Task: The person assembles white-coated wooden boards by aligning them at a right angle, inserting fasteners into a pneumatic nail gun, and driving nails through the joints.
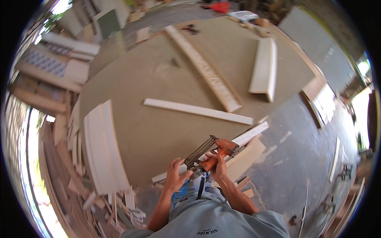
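An orange nail gun (226, 147) with a long dark magazine (200, 151) is in front of my body, above the near edge of the big board. My right hand (217, 168) is closed around its handle. Beside the handle's lower end and the metal air fitting (195, 174), my left hand (174, 174) has its fingers stretched out and apart. Whether its thumb touches the fitting is hard to tell. A blue coiled hose (180, 193) hangs below, next to my left wrist. Under the nail gun a narrow white strip (254, 133) runs along the board's near edge.
A large brown board (139, 79) carries a white strip (198, 111), a long trough-like piece (204, 67), an angled white piece (264, 67) and a dark drill (191, 28). White panels (104, 148) lean at left, above scrap wood (119, 210). Clamps (345, 172) lie right.
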The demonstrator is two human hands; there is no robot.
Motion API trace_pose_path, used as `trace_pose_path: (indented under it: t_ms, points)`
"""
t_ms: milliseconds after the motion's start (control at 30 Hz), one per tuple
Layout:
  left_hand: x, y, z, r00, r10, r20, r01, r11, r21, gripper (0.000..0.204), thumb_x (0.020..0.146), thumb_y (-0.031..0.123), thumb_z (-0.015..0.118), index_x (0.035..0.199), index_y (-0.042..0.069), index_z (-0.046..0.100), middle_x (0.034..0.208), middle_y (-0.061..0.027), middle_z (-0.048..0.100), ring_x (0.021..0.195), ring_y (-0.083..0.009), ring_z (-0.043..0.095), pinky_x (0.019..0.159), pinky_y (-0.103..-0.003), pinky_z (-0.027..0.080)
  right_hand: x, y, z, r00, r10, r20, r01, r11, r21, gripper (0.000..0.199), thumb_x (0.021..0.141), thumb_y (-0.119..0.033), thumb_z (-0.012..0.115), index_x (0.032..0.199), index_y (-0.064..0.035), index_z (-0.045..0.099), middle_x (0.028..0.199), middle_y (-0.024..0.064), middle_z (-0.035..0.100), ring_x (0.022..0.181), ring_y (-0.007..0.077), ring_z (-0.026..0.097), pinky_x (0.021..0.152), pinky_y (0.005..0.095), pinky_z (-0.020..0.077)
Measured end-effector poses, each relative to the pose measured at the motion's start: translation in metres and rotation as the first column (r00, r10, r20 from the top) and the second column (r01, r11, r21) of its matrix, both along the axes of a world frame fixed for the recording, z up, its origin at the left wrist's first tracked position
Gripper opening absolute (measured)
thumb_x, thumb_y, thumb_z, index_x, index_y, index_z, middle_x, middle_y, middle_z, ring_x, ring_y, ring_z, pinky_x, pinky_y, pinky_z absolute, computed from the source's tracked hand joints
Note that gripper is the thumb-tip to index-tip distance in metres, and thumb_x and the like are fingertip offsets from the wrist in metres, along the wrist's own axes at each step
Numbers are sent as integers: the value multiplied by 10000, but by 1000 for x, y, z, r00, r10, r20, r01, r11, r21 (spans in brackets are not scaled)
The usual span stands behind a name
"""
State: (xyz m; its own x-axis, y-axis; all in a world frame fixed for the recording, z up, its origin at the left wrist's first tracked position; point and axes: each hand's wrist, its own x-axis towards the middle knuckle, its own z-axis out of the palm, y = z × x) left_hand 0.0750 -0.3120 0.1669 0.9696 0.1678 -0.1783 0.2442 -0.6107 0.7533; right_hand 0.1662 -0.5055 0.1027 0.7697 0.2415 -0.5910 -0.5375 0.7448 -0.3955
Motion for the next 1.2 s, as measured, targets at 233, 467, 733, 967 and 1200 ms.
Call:
trace_pose_path:
  t_ms: [233, 467, 733, 967, 1200]
  points:
    - [-60, 28, 3, 960, 205, -190, -152, 953, 261, 1386, 494, 597, 901, 1564, 74, 193, 1462, -288, 394, 1341, -481, 390, 1125, -546, 302, -51, 103, 3, 885, 461, 62, -465, 878, 110, 388, 943, -151, 523, 1271, 24, 413, 1032, 209, 637, 842, 292, 677, 689, 509, 615]
    - [-118, 56, -6, 848, 425, -316, -406, 905, 128, 1497, 461, 438, 932, 1596, 89, 21, 1362, -312, 489, 1273, -477, 479, 1087, -536, 367, -87, 154, 23, 646, 754, 116, -758, 652, -23, 317, 956, -184, 558, 1125, 82, 522, 952, 212, 670, 796, 286, 695, 674, 458, 618]
    - [-180, 105, 0, 700, 705, -115, -697, 709, 108, 1456, 467, 303, 939, 1601, 120, 42, 1324, -247, 490, 1246, -449, 464, 1068, -508, 385, -107, 235, 26, 231, 929, 289, -915, 308, -260, 467, 991, -314, 526, 1223, 91, 505, 990, 222, 689, 859, 292, 699, 791, 416, 583]
    - [-285, 201, 24, 552, 833, 43, -804, 518, 290, 1500, 410, 226, 967, 1597, 113, 57, 1385, -239, 452, 1300, -440, 421, 1081, -525, 365, -136, 329, -7, -290, 836, 466, -863, -18, -505, 503, 910, -329, 500, 1235, 34, 622, 1112, 184, 701, 963, 275, 683, 903, 377, 511]
    - [-360, 308, -8, 145, 987, 69, -972, 129, 197, 1436, 435, 185, 939, 1595, 108, 96, 1450, -254, 407, 1339, -435, 390, 1107, -533, 362, -186, 423, -8, -794, 606, -52, 166, 134, -977, 629, 855, -364, 634, 1372, -23, 524, 1367, 171, 556, 1307, 322, 495, 1050, 434, 430]
